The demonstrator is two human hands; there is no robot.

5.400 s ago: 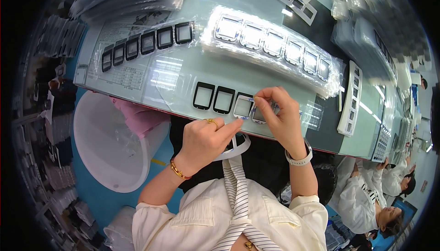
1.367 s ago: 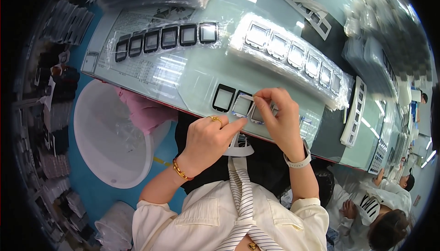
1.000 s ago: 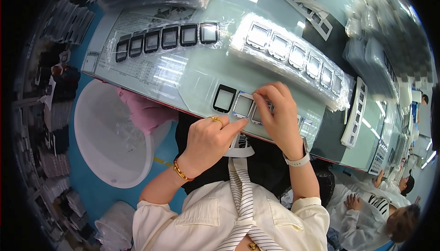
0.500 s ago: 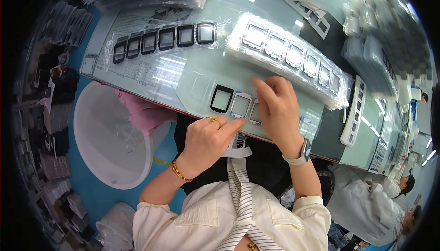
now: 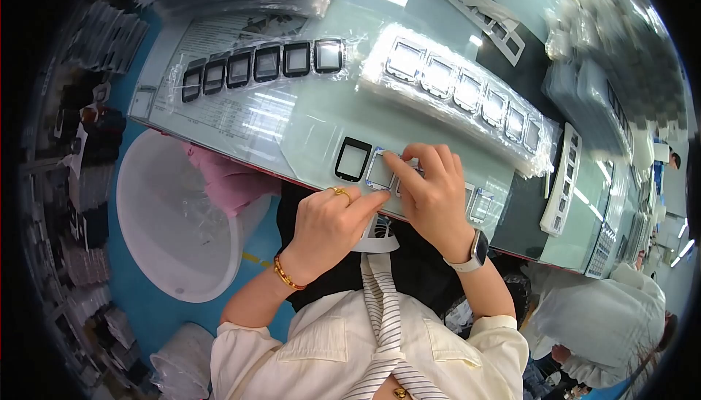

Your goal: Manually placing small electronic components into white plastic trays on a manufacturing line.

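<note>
My left hand is closed over the table's near edge, with its index fingertip on the lower right corner of a small rectangular frame. That frame is pale and see-through, with blue-and-white edging. My right hand reaches over from the right, fingers bent and apart, one fingertip at the frame's upper edge. Its palm side is hidden. A black-bordered frame lies just left of the pale one. Under and beside my right hand are more frames, partly covered; one blue-edged frame shows to its right.
Black frames lie in a row on clear film at the far left. Farther right, a clear plastic-wrapped stack holds silvery frames. A white bin stands left of the table, with pink cloth beside it. A co-worker sits at right.
My right hand has come down and left, from above the frames to the pale frame's upper edge. My left hand has stayed in place. The co-worker at right has shifted.
</note>
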